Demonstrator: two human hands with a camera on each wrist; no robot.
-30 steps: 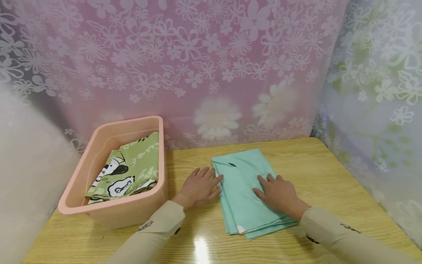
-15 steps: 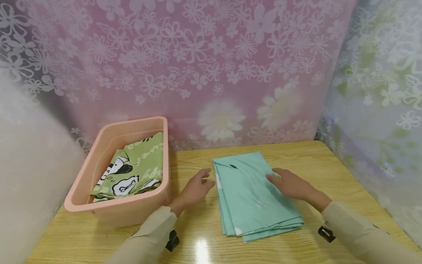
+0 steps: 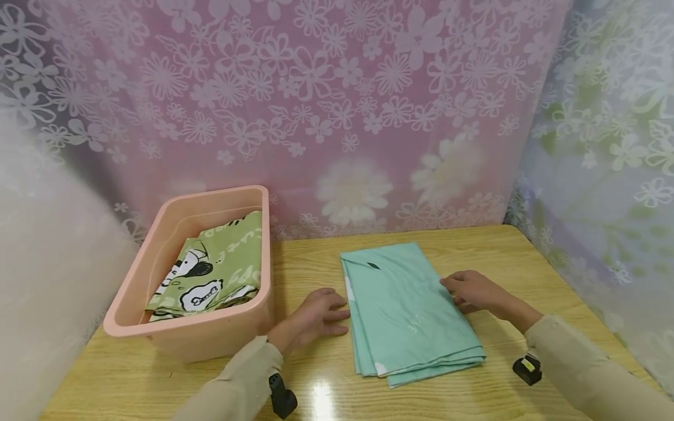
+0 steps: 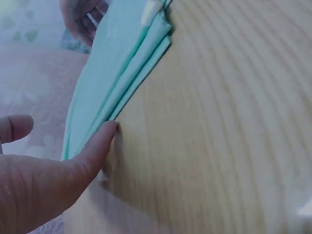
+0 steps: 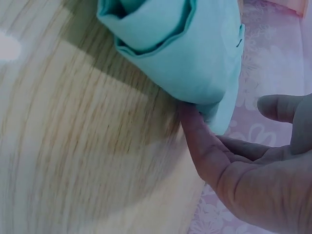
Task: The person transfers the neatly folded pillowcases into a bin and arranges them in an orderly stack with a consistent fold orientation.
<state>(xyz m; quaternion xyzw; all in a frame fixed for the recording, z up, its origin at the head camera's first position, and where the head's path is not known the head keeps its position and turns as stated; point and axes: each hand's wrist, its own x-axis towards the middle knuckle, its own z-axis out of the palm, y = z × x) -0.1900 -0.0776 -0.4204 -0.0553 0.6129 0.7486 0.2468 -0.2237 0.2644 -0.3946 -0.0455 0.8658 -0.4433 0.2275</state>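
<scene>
A folded mint-green cloth (image 3: 405, 310), printed with a small dark leaf and pale lettering, lies flat on the wooden table. At its left edge is my left hand (image 3: 318, 318), fingers extended; in the left wrist view a fingertip (image 4: 109, 127) touches the folded layers. My right hand (image 3: 481, 294) is at the cloth's right edge. The right wrist view has one fingertip tucked at the underside of the cloth (image 5: 195, 68), while the thumb (image 5: 278, 107) stands apart from it. Some right-hand fingertips are hidden by the fabric.
To the left stands a pink plastic tub (image 3: 265, 245) holding a folded green cloth (image 3: 231, 257) with cartoon dog prints. Flowered curtains (image 3: 316, 117) hang behind and beside the wooden table (image 3: 310, 257).
Both hands have come off the cloth's top and moved to its sides, the right one outward to the right edge, the left one lower along the left edge. The cloth lies as before.
</scene>
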